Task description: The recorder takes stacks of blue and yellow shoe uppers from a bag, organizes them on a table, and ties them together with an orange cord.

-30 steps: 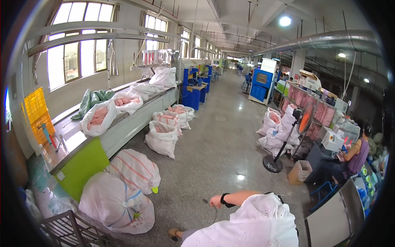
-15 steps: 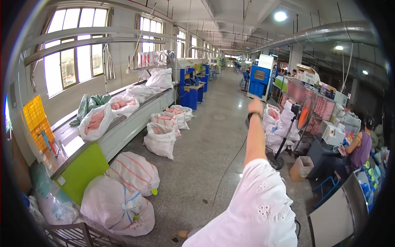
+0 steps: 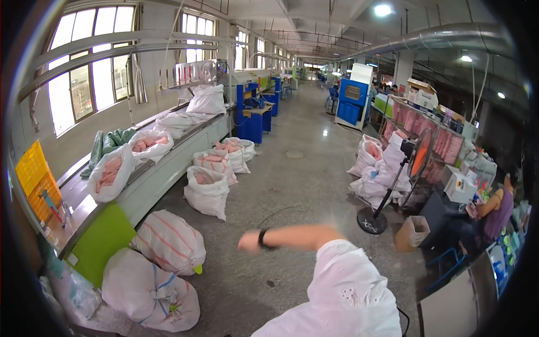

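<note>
My right hand (image 3: 249,241) is stretched out to the left at mid-height over the grey concrete floor, on an arm with a white embroidered sleeve (image 3: 342,292) and a black wristband (image 3: 261,238). The fingers look curled in, slightly blurred, with nothing in them. The nearest things are a striped white sack (image 3: 168,241) to its left and a tied white sack (image 3: 149,295) below that. My left hand is out of view.
Several open sacks of pink pieces (image 3: 206,191) line a long white bench (image 3: 163,168) under the windows. A standing fan (image 3: 418,160), a cardboard box (image 3: 411,233) and more sacks (image 3: 373,180) stand right. A person (image 3: 497,210) sits at the far right. Blue machines (image 3: 353,101) stand behind.
My right arm was raised forward toward the far end of the hall half a second ago; it has swung down and to the left. The view has tilted slightly.
</note>
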Demonstrator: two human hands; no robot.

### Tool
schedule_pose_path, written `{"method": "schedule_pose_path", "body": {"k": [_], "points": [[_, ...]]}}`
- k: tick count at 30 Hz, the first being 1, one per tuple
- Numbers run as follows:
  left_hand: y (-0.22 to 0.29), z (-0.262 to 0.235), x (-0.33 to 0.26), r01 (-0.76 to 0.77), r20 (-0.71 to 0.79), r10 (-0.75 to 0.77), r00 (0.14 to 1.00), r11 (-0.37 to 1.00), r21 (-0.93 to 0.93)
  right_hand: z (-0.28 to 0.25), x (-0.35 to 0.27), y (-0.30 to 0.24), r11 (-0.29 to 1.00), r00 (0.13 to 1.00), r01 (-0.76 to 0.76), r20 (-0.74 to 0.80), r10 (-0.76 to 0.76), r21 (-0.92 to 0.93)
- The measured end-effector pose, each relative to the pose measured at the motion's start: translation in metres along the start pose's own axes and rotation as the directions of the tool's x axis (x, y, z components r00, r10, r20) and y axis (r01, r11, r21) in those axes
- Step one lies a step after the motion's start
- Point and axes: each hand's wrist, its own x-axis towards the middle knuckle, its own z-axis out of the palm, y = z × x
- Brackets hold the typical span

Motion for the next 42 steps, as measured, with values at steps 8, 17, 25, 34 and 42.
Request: {"method": "schedule_pose_path", "body": {"k": [8,17,25,34,42], "points": [[0.043,0.011,-0.010,0.084,0.103,-0.084,0.991,0.996,0.008,0.160,0.015,-0.223,0.601,0.605,0.771,0.051,-0.795,0.211],[0.036,0.029,-0.083,0.172,0.135,-0.166,0.977,0.984,-0.035,0.218,-0.058,-0.289,0.554,0.673,0.593,0.019,-0.740,0.584],[0.052,0.071,-0.137,0.170,0.263,-0.139,0.955,0.981,-0.098,0.193,-0.171,-0.273,0.463,0.797,0.246,0.094,-0.596,0.852],[0.101,0.054,-0.070,0.166,0.425,-0.121,0.897,0.984,-0.070,0.316,-0.261,-0.072,0.959,0.911,-0.103,0.411,-0.015,0.265],[0.182,0.085,0.017,0.212,0.604,-0.099,0.791,0.970,-0.119,0.319,-0.249,0.005,0.702,0.804,-0.545,0.524,0.282,0.458]]}}
